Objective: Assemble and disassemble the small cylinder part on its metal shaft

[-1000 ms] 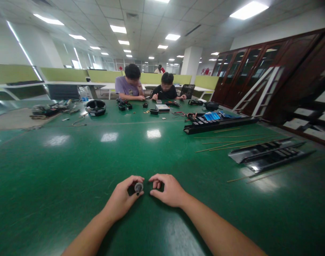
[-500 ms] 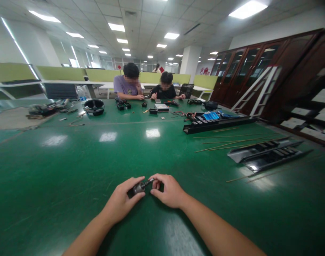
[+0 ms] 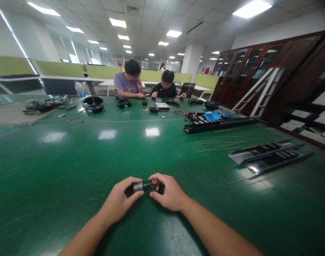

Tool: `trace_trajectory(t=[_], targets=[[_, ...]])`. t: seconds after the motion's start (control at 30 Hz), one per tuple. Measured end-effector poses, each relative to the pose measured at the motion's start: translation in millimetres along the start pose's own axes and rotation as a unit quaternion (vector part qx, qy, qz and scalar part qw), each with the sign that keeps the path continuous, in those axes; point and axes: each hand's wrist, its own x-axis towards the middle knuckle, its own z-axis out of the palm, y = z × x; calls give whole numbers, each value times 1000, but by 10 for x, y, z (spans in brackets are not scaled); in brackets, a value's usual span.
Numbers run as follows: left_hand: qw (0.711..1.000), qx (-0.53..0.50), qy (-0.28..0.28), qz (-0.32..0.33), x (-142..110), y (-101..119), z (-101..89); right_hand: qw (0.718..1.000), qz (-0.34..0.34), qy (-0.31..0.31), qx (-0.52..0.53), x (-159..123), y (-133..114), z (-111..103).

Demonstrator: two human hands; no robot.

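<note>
A small cylindrical metal part (image 3: 138, 187), like a little motor with a thin dark ridged shaft (image 3: 147, 185), hangs just over the green table. My left hand (image 3: 121, 196) is closed around its thick silver end, thumb below and index finger above. On the other side my right hand (image 3: 169, 191) is at the tip of the shaft, with thumb and index finger apart and the other fingers curled. The shaft tip reaches in among these fingers; whether they touch it I cannot tell.
Black metal channels (image 3: 274, 154) and thin brass-coloured rods (image 3: 226, 145) lie on the green table (image 3: 79, 163) to the right. A longer black channel (image 3: 223, 125) carries blue packets. Farther back are a black headset-like ring (image 3: 93, 105), small black boxes and two seated people.
The metal part has turned from slanting to nearly level, its shaft now pointing right into my right hand. Both hands stay almost where they were.
</note>
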Motion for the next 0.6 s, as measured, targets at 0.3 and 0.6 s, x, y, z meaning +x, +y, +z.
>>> trace_trajectory(t=[0.3,0.6], targets=[[999,1,-10,39,-30,11,21,999,-34,29,-25,-19,-104,8],[998,-4,-11,55,-39,25,28,998,-45,25,-34,-36,-143,10]])
